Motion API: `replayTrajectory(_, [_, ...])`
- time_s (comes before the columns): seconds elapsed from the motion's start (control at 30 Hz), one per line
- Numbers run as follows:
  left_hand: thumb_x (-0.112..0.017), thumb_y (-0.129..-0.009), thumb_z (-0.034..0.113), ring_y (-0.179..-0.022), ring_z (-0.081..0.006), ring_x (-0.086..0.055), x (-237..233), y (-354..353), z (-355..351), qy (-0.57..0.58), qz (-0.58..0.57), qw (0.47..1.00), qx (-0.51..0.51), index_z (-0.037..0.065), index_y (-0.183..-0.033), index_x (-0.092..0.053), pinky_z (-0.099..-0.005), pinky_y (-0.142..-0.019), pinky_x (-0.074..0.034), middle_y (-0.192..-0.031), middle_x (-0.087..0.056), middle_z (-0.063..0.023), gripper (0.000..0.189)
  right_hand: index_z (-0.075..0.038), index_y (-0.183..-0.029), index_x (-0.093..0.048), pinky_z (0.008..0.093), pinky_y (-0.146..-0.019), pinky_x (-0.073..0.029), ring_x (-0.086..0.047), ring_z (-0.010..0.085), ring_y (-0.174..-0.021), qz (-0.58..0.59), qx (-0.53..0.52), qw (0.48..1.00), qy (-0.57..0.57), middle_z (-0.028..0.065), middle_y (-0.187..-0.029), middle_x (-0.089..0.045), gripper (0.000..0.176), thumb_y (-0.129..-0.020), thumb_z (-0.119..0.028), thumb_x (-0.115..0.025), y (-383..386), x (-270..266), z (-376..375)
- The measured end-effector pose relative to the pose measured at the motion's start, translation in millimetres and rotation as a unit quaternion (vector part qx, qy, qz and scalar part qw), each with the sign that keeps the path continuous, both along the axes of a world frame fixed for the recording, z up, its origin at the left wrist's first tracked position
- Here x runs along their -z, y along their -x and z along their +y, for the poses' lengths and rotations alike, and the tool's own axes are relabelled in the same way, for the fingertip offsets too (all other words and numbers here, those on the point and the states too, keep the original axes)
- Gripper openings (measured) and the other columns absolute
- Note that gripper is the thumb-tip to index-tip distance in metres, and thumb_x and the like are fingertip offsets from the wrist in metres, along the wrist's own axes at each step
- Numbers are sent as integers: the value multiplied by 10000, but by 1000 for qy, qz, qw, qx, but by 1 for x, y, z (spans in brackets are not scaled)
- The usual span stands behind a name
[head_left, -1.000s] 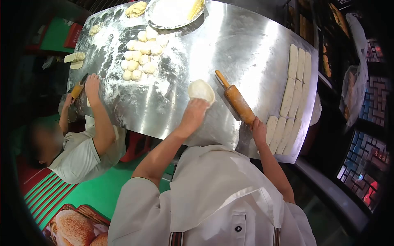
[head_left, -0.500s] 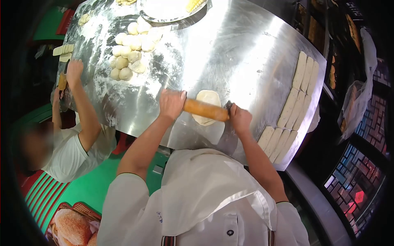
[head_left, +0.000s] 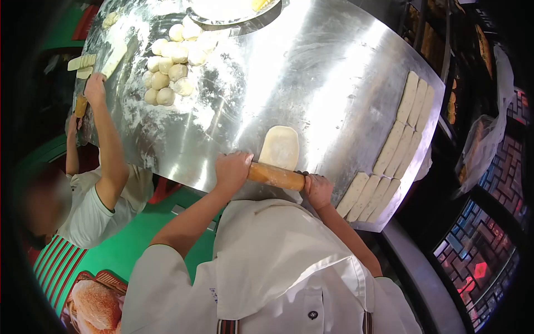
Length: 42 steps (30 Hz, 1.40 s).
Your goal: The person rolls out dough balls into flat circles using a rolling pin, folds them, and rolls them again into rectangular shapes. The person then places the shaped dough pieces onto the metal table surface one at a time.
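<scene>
My left hand [head_left: 233,171] is closed around the left handle of a wooden rolling pin [head_left: 275,176]. The pin's right handle is gripped by my right hand [head_left: 319,190]. A flattened, rounded oblong of dough [head_left: 280,147] lies on the steel table just beyond the pin. The pin crosses the near end of this dough, close to the table's front edge, and a small pale bit shows below it.
Dough balls [head_left: 165,79] sit on flour at the upper left, below a large round tray [head_left: 233,19]. Rows of dough strips [head_left: 397,146] line the table's right side. At the left edge, a co-worker [head_left: 94,195] handles another rolling pin [head_left: 81,106] near a long dough piece [head_left: 115,60].
Both my hands have drawn the rolling pin toward my body, uncovering more of the dough, which looks longer. A long dough piece now shows beyond the co-worker's hand.
</scene>
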State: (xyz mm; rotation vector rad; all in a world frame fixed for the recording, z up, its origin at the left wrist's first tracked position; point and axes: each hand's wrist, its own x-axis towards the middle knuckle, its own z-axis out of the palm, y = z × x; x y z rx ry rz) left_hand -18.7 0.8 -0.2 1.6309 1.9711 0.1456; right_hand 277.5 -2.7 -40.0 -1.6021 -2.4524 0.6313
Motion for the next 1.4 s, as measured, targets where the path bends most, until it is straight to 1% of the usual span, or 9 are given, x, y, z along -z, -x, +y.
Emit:
replayTrajectory(0.23, [-711, -820, 234, -965, -318, -611, 14, -51, 57, -200, -80, 975, -48, 62, -877, -641, -469, -894, -430, -882, -665, -99, 195, -108, -755, -655, 425, -562, -499, -628, 296, -584, -37, 1, 997, 64, 104, -642, -637, 336, -985, -274, -475, -5, -15, -2])
replayTrajectory(0.33, [-743, -781, 221, -936, -348, -597, 5, -29, 44, -30, -50, 998, -35, 73, -885, -646, -459, -873, -428, -832, -640, -116, 205, -106, -746, -677, 435, -536, -496, -630, 303, -553, -56, 18, 996, 66, 113, -611, -635, 409, -1001, -329, -447, -12, -24, -12])
replayTrajectory(0.6, [-703, -831, 192, -841, -308, -605, 3, 136, 19, -134, -54, 916, -375, -14, -968, -603, -400, -797, -460, -927, -637, -180, 266, -82, -754, -666, 468, -553, -503, -628, 361, -569, -29, 139, 985, 94, 158, -657, -652, 444, -1015, -342, -418, -53, -4, -41])
replayTrajectory(0.67, [-704, -828, 157, -779, -263, -535, 11, 152, 24, -278, -80, 906, -310, -31, -987, -581, -365, -772, -449, -834, -602, -168, 275, -69, -797, -641, 464, -574, -523, -638, 365, -577, -39, 230, 962, 141, 166, -685, -668, 393, -1013, -317, -426, -53, 9, -46])
replayTrajectory(0.8, [-639, -890, 97, -794, -259, -530, 1, 127, 30, -240, -141, 936, -214, -39, -1017, -567, -356, -772, -455, -864, -573, -135, 199, -55, -1009, -582, 502, -570, -525, -664, 371, -658, -92, 231, 964, 92, 169, -739, -670, 189, -903, -211, -572, -44, 51, -54])
replayTrajectory(0.87, [-573, -889, -22, -1069, -282, -606, -18, 59, 32, -233, -136, 942, -198, -31, -1035, -575, -349, -946, -453, -1205, -632, -194, 146, -44, -1017, -573, 508, -658, -527, -669, 380, -740, -33, 266, 955, 124, 188, -754, -667, 196, -903, -202, -549, -42, 42, -42])
replayTrajectory(1.03, [-595, -812, -51, -1300, -368, -470, 1, -11, -13, -126, -142, 946, 264, -1, -1217, -592, -487, -1088, -340, -1373, -539, -201, 408, -96, -1020, -536, 486, -677, -517, -656, 362, -788, 5, 269, 938, 216, 107, -850, -669, 177, -942, -240, -470, -39, 18, -25])
replayTrajectory(1.17, [-619, -825, 15, -1325, -366, -439, 14, -18, -6, -55, -192, 951, 237, 19, -1214, -592, -494, -1110, -298, -1424, -497, -195, 390, -90, -1029, -539, 487, -692, -519, -651, 351, -846, 53, 327, 906, 265, 129, -873, -666, 182, -939, -235, -475, -40, 40, -28])
replayTrajectory(1.4, [-672, -861, 233, -1489, -311, -162, 8, -81, 42, -162, 70, 974, 142, -9, -1502, -269, -493, -1205, -100, -1609, -181, -167, 795, -96, -1076, -523, 491, -697, -520, -645, 362, -892, -1, 261, 939, 223, 163, -924, -659, 203, -930, -236, -509, -35, -1, -25])
